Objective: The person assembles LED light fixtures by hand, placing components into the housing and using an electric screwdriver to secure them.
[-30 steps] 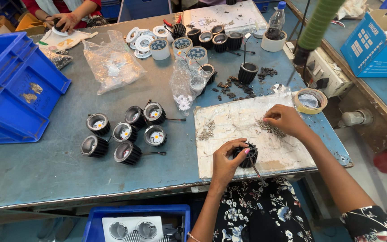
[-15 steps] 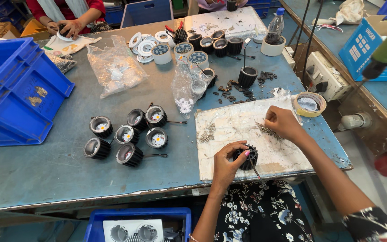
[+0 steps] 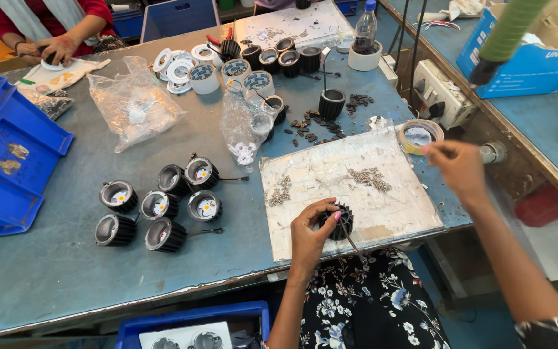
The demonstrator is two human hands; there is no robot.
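My left hand (image 3: pixel 311 231) grips a black finned lamp housing (image 3: pixel 341 221) with a thin wire, holding it on the near edge of a worn white board (image 3: pixel 330 169). My right hand (image 3: pixel 458 167) hovers past the board's right edge, beside a tape roll (image 3: pixel 419 135). Its fingertips are pinched together, and anything between them is too small to see. A pile of small screws (image 3: pixel 369 176) lies on the board between my hands. A smaller pile (image 3: pixel 280 194) lies at the board's left.
Several black lamps with round reflectors (image 3: pixel 163 210) sit left of the board. Further off are plastic bags (image 3: pixel 134 103), a blue bin (image 3: pixel 8 148), more housings (image 3: pixel 292 58), a bottle (image 3: pixel 365 29) and a socket box (image 3: pixel 437 90). A co-worker's hands (image 3: pixel 53 48) work at the far left. A green tool (image 3: pixel 505 39) hangs at the right.
My right hand has left the screw pile, moving right and off the board with fingers pinched. My left hand still holds the housing.
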